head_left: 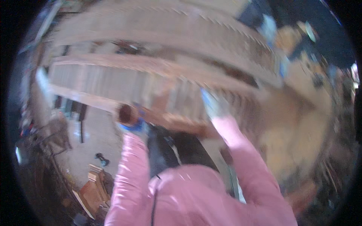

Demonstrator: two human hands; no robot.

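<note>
A long slatted wooden panel in a reddish-brown frame lies across in front of me, blurred by motion. At its near edge my left hand, in a blue and pale glove, is closed round a brown round-ended object, whose exact kind I cannot make out. Over the slats on the right side of the panel, my right hand reaches forward in a white glove with blue fingertips. Its fingers look stretched out, though smeared, and nothing shows in them.
A second slatted panel lies beyond the first. At the far right a person in dark clothes has gloved hands near that panel's end. Wooden pieces and a small dark tool lie on the floor at lower left. A tan board surface extends at right.
</note>
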